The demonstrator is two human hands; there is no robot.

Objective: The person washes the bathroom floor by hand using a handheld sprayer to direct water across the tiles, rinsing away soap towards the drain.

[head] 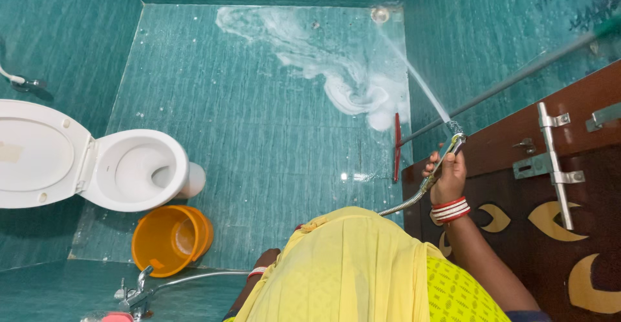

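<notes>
My right hand (448, 174), with red and white bangles at the wrist, grips a metal hand sprayer (445, 159) on a flexible steel hose (402, 204). A thin water jet (420, 83) shoots from its nozzle across the teal tiled floor (259, 134) toward a round drain (380, 15) in the far corner. White foam (349, 89) spreads over the floor near the jet. My left hand (265, 259) hangs low beside my yellow garment (349, 264), mostly hidden, so its fingers cannot be made out.
A red-bladed floor wiper (396, 147) leans on the right wall by its long handle. A white toilet (139, 170) with raised lid stands at left, an orange bucket (171, 238) beside it. A wall tap (139, 291) is below. A brown door (556, 186) with a metal latch is at right.
</notes>
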